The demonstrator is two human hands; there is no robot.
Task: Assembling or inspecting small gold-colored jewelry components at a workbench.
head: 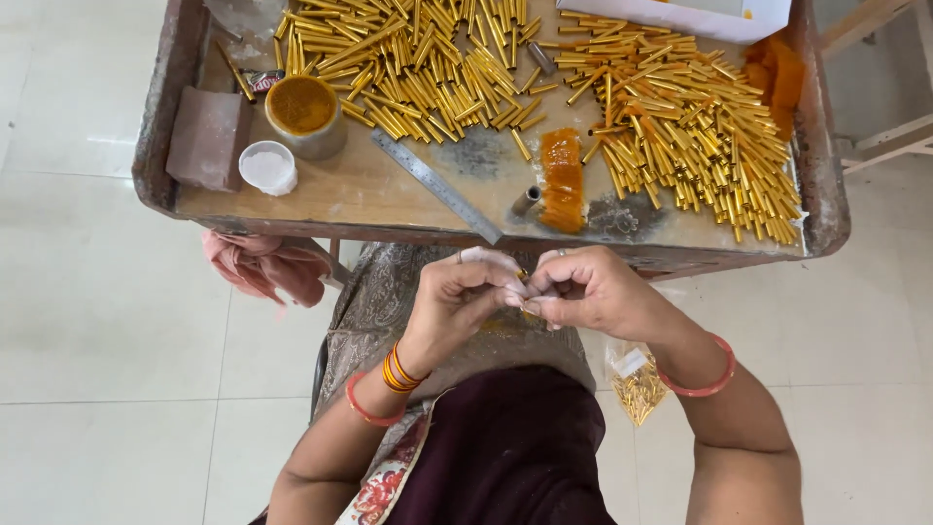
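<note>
Fingertips: left hand (457, 297) and right hand (588, 292) meet above the lap, each closed in a pinch on one small gold piece (523, 276), mostly hidden between them. Wrists: orange and red bangles (397, 371) left, a red bangle (708, 384) right. Near right, by the right forearm: clear bag (639, 384) of gold bits. Far, just beyond the hands: wooden tray (389, 190). On it: two heaps of gold tubes (700, 126), steel ruler (437, 187), orange strip (562, 180), tin of orange paste (303, 115), white lid (267, 167), brown block (206, 136). Pink cloth (264, 264) hangs under the tray's near left edge.
</note>
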